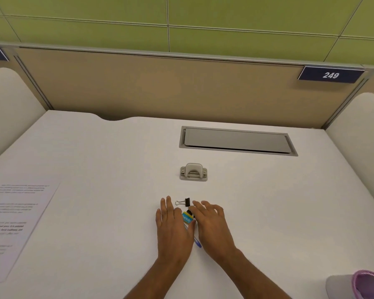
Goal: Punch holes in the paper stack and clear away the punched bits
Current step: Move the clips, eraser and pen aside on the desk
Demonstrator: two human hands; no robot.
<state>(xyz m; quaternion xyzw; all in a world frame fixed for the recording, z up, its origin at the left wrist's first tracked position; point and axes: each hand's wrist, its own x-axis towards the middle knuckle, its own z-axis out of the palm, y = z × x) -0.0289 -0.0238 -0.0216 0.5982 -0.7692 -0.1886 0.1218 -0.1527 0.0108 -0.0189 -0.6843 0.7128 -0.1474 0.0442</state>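
Hands down by the clutter, punch and paper waiting

Our left hand (173, 225) lies flat, fingers straight, holding nothing. Our right hand (212, 221) rests loose and spread beside a clip (185, 202) and a small coloured pack (187, 218), gripping neither as far as we can tell. A pen (197, 242) pokes out between the wrists. The punch (193, 172) sits just beyond at mid-desk, well apart from the paper (20, 223), which is flat at the far left. We reckon those sheets are light, floppy and slick on this smooth desk (95, 160), so we pinch one long edge and keep them squared. The punch looks rigid and stable, so we hold its base sides, press the lever top and keep it level so the bits stay in.
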